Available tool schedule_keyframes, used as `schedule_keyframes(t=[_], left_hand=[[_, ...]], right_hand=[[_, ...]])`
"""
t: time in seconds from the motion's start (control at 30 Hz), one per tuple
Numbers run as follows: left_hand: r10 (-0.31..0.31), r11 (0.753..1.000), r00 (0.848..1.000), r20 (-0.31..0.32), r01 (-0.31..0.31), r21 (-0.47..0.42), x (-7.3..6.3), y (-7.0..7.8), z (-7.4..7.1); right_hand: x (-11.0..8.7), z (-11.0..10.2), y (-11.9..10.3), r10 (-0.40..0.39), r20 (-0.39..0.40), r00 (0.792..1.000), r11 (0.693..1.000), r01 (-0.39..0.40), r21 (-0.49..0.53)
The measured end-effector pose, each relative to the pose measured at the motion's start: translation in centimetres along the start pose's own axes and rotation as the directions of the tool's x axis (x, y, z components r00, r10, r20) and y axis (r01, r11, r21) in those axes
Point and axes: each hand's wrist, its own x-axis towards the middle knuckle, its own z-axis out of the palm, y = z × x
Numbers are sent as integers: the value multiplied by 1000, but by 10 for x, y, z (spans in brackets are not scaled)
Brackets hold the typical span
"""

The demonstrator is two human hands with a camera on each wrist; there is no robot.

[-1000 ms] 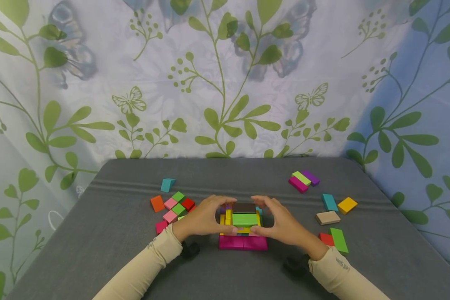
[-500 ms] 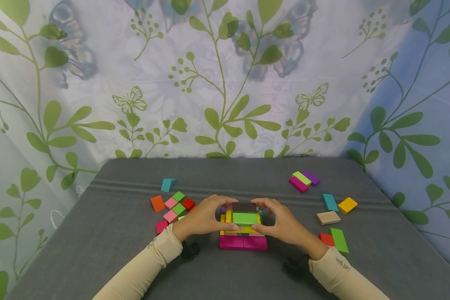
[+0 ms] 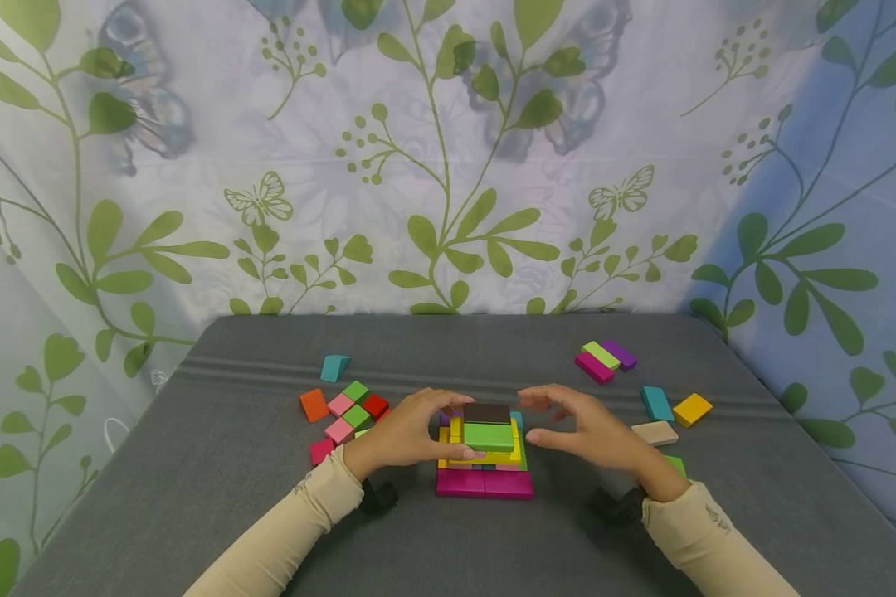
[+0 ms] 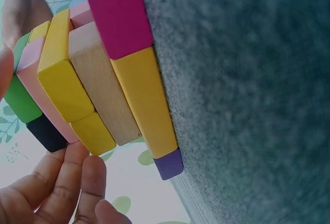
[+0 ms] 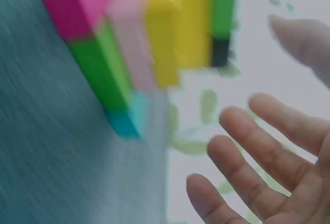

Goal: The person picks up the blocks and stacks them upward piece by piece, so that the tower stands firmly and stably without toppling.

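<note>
At the middle of the table stands a stepped stack of coloured blocks (image 3: 485,482), magenta at the base with yellow, pink and wooden pieces above. A green block (image 3: 489,437) and a black block (image 3: 487,413) lie side by side on top. My left hand (image 3: 411,431) holds the stack's upper left side, thumb at the front and fingers at the back. In the left wrist view its fingertips (image 4: 93,170) touch near the black block and the pink layer. My right hand (image 3: 586,431) is just right of the stack, apart from it, fingers spread and holding nothing.
Loose pink, green and red blocks (image 3: 374,405) lie left of the stack, with an orange block (image 3: 314,405) and a teal block (image 3: 334,367). To the right are a teal block (image 3: 657,403), a yellow block (image 3: 692,409) and a wooden block (image 3: 654,433). A magenta block (image 3: 594,367) lies farther back.
My right hand has let go of the stack's top and moved off to the right, its fingers opening. The left hand and the stack look unmoved.
</note>
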Motion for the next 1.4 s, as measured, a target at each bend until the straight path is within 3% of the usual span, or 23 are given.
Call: schedule_keyframes(t=[0.23,0.4,0.53,0.63,0.8,0.87,0.97,1.23,1.4], left_hand=[[4,1000,1000,4,-4,2,0,1,0],[5,1000,1000,5,-5,5,-1,1,0],[5,1000,1000,7,-5,11,-1,1,0],[1,1000,1000,9,-1,15,-1,1,0],[0,1000,1000,9,0,17,-1,2,0],[0,1000,1000,8,0,17,-1,2,0],[0,1000,1000,7,0,17,-1,2,0],[1,1000,1000,7,-1,17,-1,3,0],[-1,1000,1000,8,1,10,-2,3,0]], right_hand=[[-23,-46,9,19,-77,997,998,-23,-59],[-46,-69,31,35,-111,993,991,-48,-122],[-67,-85,52,98,-110,989,972,-119,-202],[-80,-95,64,183,-107,977,931,-208,-299],[-94,-105,73,291,-114,950,837,-311,-450],[-96,-105,76,309,-117,944,824,-327,-463],[-97,-103,79,303,-118,946,822,-322,-469],[-94,-102,85,214,-60,975,864,-218,-453],[-90,-104,82,217,-39,975,867,-211,-452]])
